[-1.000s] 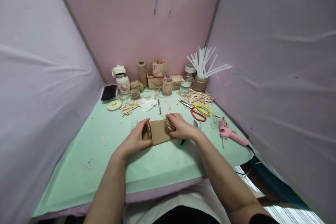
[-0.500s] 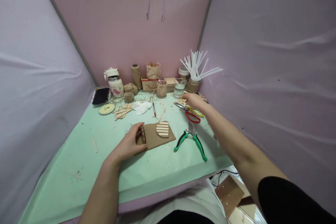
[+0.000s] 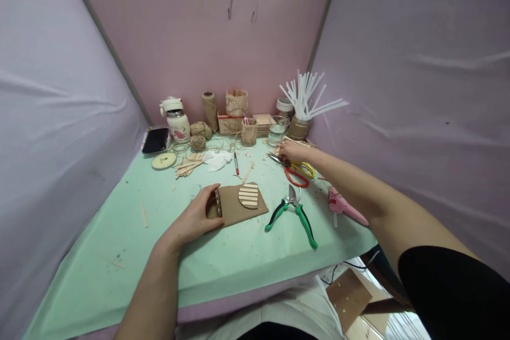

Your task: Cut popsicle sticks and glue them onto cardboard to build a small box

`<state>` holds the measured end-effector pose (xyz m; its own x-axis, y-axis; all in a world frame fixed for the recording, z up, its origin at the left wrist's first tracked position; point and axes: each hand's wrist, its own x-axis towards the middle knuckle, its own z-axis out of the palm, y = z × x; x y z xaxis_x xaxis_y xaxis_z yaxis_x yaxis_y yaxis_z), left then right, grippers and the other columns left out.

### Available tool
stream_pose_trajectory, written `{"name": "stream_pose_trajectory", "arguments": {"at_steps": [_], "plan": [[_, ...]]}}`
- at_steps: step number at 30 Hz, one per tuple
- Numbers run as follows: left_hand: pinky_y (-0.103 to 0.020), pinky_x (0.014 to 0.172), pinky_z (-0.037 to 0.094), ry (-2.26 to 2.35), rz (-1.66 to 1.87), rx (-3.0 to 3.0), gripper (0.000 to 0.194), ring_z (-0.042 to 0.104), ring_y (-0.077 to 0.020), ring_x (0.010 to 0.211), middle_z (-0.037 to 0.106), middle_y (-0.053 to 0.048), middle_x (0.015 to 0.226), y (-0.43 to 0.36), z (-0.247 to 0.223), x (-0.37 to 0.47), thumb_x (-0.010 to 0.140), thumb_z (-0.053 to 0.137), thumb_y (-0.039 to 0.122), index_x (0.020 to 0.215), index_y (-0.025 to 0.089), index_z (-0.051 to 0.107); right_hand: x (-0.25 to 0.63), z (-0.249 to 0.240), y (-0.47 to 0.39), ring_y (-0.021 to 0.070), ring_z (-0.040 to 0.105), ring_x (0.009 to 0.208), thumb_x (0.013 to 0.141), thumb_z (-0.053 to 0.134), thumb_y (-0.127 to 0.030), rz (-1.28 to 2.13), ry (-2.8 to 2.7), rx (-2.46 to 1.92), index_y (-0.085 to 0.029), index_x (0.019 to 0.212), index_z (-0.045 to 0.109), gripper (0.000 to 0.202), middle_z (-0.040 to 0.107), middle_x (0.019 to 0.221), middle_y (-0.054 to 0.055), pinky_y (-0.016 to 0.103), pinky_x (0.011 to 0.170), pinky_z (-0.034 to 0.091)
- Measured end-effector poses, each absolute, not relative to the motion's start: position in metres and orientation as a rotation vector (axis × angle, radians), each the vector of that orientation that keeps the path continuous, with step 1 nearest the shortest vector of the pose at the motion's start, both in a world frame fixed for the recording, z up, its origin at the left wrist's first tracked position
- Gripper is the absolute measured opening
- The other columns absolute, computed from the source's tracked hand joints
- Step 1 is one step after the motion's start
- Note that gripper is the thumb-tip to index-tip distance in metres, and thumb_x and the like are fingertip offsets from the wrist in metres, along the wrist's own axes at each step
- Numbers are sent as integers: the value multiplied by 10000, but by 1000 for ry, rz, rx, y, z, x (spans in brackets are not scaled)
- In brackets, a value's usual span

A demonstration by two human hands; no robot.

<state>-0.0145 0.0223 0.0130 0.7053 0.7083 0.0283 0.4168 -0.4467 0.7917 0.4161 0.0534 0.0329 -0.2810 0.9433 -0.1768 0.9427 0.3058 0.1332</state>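
My left hand (image 3: 199, 211) closes its thumb and fingers round an upright corrugated edge at the left end of a flat cardboard piece (image 3: 231, 203). On the right part of that cardboard lies a rounded piece faced with several pale wooden strips (image 3: 248, 196). Farther back, my right hand (image 3: 294, 152) reaches down with bent fingers among small wood bits, close to the scissors with red and yellow handles (image 3: 297, 176). Its fingertips are partly hidden, so I cannot make out what they hold. Green-handled pruning shears (image 3: 292, 210) lie spread between both arms.
A pink glue gun (image 3: 346, 207) lies under my right forearm. Craft sticks (image 3: 188, 166), a white tissue (image 3: 217, 159) and a red pen (image 3: 236, 163) lie mid-table. Along the back stand a bottle (image 3: 178, 125), twine balls (image 3: 200, 130), a water glass (image 3: 278, 132) and white glue sticks (image 3: 305, 96).
My right hand has shifted slightly right and lower, nearer the scissors. The glue gun has come into view under the forearm. My left hand stays on the cardboard; the view has tilted a little.
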Motion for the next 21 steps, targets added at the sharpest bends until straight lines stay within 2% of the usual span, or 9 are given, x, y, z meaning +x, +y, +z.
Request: {"name": "stream_pose_trajectory", "arguments": {"at_steps": [3,6,9,12,14,16,18,21], "plan": [[-456,1119,400,853,470,2086,812,489,-306,1317,465,-123,1446,22,12,-14,695,704,246,1423,232,344,413,38,49,219,623,1048,945,583,-346,80,2336,1723,-183,1222,587,321,606,1247,93,433,884,540],[-451,1112,406,854,472,2085,822,496,-310,1309,472,-123,1443,22,12,-14,689,706,252,1430,229,350,411,48,40,239,601,1072,898,638,-271,158,2311,1772,-146,998,679,165,684,1090,133,395,928,468],[-445,1099,417,867,471,2103,826,490,-315,1308,469,-118,1441,21,15,-14,688,711,269,1433,230,356,411,63,30,258,609,1011,825,680,-204,235,2269,1886,-140,811,694,67,724,901,159,362,880,420],[-430,1097,414,886,468,2122,841,475,-311,1310,447,-112,1451,18,18,-14,669,717,258,1431,220,364,398,78,17,272,638,904,857,578,-137,313,2239,2047,-106,916,712,150,728,847,183,351,775,426],[-423,1085,423,866,467,2118,845,484,-307,1297,450,-110,1440,17,21,-14,659,717,247,1429,223,369,373,83,6,265,647,892,929,469,-175,353,2276,2144,-117,1113,680,286,732,941,180,333,730,433],[-425,1075,427,860,466,2116,847,490,-307,1284,454,-110,1427,16,22,-14,653,718,244,1426,227,371,334,83,-10,241,650,925,983,392,-243,350,2420,2179,-186,1250,622,357,721,1066,128,319,754,452],[-431,1072,424,850,473,2121,855,487,-305,1279,458,-113,1413,16,22,-15,639,719,230,1419,225,370,289,77,-27,234,651,903,976,447,-296,151,2846,2232,-241,1190,667,312,726,1013,77,340,803,471],[-421,1045,441,853,494,2120,849,510,-296,1240,478,-121,1377,15,22,-16,630,717,217,1406,206,373,230,60,-44,224,637,910,950,503,-276,-170,3217,2179,-252,1098,712,257,697,958,72,338,816,489]]}}
